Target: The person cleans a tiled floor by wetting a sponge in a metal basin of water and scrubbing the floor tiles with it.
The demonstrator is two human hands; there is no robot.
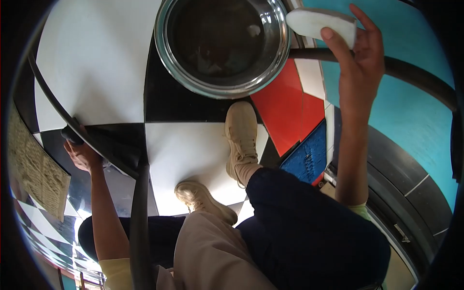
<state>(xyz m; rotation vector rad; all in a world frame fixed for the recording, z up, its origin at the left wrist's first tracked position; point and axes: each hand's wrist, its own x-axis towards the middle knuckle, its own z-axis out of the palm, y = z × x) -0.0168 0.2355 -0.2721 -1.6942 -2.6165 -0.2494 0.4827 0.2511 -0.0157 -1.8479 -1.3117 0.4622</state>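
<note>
My right hand [360, 63] grips a white, wedge-shaped block that looks like a sponge [321, 24], thumb on its face and fingers behind. The block's rounded tip is by the rim of a round glass piece [166, 63], like a bowl, dark in the middle with shiny reflections. Low at the left, my left hand [84, 157] has its fingers curled by a short black piece [71, 135], beside a bent black tube [104, 152]. What its fingers close on is partly hidden. Another black tube [415, 75] runs behind my right hand.
Black and white floor tiles [188, 145] lie under my beige shoes [241, 125]. Red tiling [295, 101] and a blue textured panel [307, 154] are at the right, with a teal surface [415, 34] beyond. A tan textured mat [36, 164] is far left.
</note>
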